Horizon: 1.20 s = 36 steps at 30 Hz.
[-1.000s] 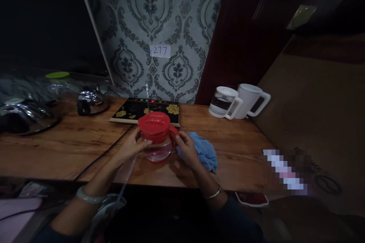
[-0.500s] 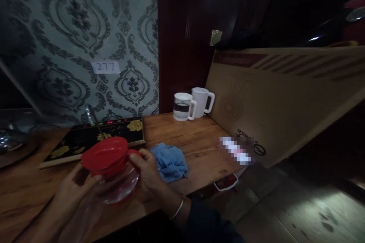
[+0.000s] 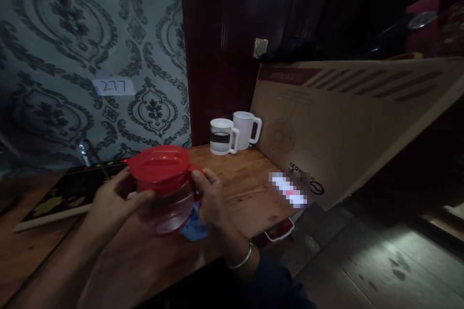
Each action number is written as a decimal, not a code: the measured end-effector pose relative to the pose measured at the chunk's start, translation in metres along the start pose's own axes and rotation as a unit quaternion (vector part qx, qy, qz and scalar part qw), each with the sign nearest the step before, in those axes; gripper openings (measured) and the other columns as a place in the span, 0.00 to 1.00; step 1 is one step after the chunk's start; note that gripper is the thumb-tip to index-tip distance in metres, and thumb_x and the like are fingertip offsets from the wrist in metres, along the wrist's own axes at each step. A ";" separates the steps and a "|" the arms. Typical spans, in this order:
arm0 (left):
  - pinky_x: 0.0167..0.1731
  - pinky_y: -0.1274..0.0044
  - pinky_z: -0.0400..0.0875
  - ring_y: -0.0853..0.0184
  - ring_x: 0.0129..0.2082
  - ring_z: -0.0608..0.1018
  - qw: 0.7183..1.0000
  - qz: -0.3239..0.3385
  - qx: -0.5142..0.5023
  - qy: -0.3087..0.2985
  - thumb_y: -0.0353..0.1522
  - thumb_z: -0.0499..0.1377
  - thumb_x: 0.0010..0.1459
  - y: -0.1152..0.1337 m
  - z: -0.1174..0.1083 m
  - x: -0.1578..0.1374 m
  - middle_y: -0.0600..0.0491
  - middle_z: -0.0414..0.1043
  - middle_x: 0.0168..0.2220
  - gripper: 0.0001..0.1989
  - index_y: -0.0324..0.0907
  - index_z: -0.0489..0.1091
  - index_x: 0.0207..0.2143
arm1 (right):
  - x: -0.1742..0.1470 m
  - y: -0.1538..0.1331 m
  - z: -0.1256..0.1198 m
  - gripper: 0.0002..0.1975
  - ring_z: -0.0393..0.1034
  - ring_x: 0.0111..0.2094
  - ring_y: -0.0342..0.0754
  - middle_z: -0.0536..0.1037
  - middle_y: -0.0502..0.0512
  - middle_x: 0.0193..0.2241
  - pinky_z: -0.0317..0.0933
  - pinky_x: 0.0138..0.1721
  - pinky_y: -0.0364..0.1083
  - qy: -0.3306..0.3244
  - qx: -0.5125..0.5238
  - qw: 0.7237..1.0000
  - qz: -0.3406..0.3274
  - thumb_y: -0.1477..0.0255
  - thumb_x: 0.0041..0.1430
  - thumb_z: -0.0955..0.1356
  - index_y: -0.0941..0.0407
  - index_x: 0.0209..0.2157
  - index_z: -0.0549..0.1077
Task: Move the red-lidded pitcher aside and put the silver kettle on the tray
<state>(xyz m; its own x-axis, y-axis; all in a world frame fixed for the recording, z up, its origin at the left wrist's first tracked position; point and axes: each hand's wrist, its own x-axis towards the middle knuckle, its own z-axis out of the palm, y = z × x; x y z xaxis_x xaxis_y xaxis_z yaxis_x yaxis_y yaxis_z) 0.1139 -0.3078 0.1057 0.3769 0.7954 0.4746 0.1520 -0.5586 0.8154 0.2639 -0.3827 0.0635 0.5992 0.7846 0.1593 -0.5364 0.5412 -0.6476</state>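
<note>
We held the red-lidded glass jug above the table's front edge, left hand cupping its side, right hand gripping the handle. With water inside, a tilt or slipping fingers could have spilled it, or cracked the glass on the wood.

left hand curled in grip, right hand curled likewise

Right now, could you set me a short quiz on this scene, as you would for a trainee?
1. True or false: both hands hold the jug.
2. What colour is the jug's lid?
3. Where do the two white kettles stand? A) on the floor B) at the table's far corner C) on the cardboard box

Key:
1. True: left hand on the body, right hand at the handle.
2. Red.
3. B.
</note>
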 end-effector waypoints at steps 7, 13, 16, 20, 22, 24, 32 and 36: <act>0.53 0.64 0.71 0.50 0.53 0.75 0.981 0.006 -0.167 -0.103 0.51 0.72 0.33 -0.004 0.081 0.042 0.39 0.76 0.50 0.40 0.36 0.73 0.46 | 0.034 -0.047 -0.041 0.18 0.52 0.17 0.36 0.62 0.40 0.14 0.49 0.19 0.38 0.056 -0.085 0.992 -0.079 0.60 0.40 0.75 0.56 0.19 0.64; 0.56 0.64 0.67 0.51 0.54 0.74 0.960 0.003 -0.226 -0.163 0.45 0.74 0.34 -0.028 0.147 0.065 0.39 0.74 0.53 0.39 0.36 0.72 0.48 | 0.058 -0.064 -0.087 0.20 0.52 0.17 0.36 0.61 0.40 0.14 0.50 0.20 0.39 0.124 -0.128 0.976 -0.122 0.60 0.38 0.75 0.55 0.18 0.63; 0.55 0.64 0.67 0.52 0.52 0.75 0.951 -0.010 -0.250 -0.181 0.45 0.73 0.34 -0.041 0.176 0.070 0.39 0.75 0.52 0.39 0.36 0.72 0.48 | 0.069 -0.066 -0.109 0.20 0.52 0.17 0.36 0.62 0.39 0.14 0.50 0.20 0.39 0.149 -0.124 0.973 -0.128 0.61 0.37 0.75 0.55 0.17 0.62; 0.54 0.65 0.67 0.53 0.52 0.75 0.946 -0.023 -0.267 -0.180 0.43 0.74 0.33 -0.051 0.205 0.070 0.40 0.75 0.51 0.37 0.36 0.73 0.46 | 0.079 -0.066 -0.132 0.18 0.53 0.16 0.36 0.62 0.39 0.13 0.51 0.20 0.39 0.171 -0.115 0.969 -0.136 0.62 0.37 0.75 0.55 0.18 0.63; 0.55 0.65 0.66 0.53 0.51 0.75 0.947 -0.023 -0.269 -0.177 0.42 0.74 0.33 -0.053 0.215 0.070 0.40 0.75 0.50 0.36 0.36 0.73 0.46 | 0.083 -0.067 -0.141 0.18 0.54 0.17 0.36 0.63 0.40 0.14 0.51 0.20 0.39 0.177 -0.116 0.967 -0.141 0.62 0.38 0.75 0.55 0.19 0.63; 0.54 0.65 0.66 0.53 0.51 0.75 0.946 -0.021 -0.267 -0.181 0.42 0.74 0.34 -0.055 0.222 0.071 0.41 0.75 0.50 0.35 0.36 0.73 0.45 | 0.086 -0.066 -0.150 0.18 0.55 0.17 0.37 0.65 0.40 0.14 0.52 0.20 0.39 0.181 -0.117 0.966 -0.140 0.62 0.39 0.75 0.55 0.19 0.64; 0.54 0.63 0.67 0.53 0.50 0.75 0.948 0.003 -0.256 -0.191 0.44 0.73 0.36 -0.062 0.242 0.069 0.43 0.77 0.47 0.34 0.38 0.74 0.45 | 0.091 -0.067 -0.176 0.17 0.60 0.20 0.38 0.70 0.42 0.19 0.58 0.24 0.39 0.177 -0.114 0.966 -0.150 0.64 0.36 0.76 0.56 0.21 0.66; 0.55 0.61 0.65 0.52 0.52 0.74 0.953 0.003 -0.229 -0.199 0.45 0.72 0.37 -0.062 0.244 0.065 0.42 0.76 0.48 0.35 0.37 0.73 0.47 | 0.088 -0.070 -0.179 0.17 0.59 0.19 0.38 0.68 0.41 0.18 0.57 0.23 0.40 0.176 -0.154 0.959 -0.158 0.64 0.39 0.75 0.56 0.21 0.65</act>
<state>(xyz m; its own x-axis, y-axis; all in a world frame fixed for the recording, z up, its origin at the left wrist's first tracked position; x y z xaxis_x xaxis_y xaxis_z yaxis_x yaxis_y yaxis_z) 0.3522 -0.2787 0.0050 0.7065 0.5901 0.3908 -0.2321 -0.3285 0.9156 0.4604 -0.4058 -0.0111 0.8959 0.4152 0.1578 -0.1254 0.5773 -0.8068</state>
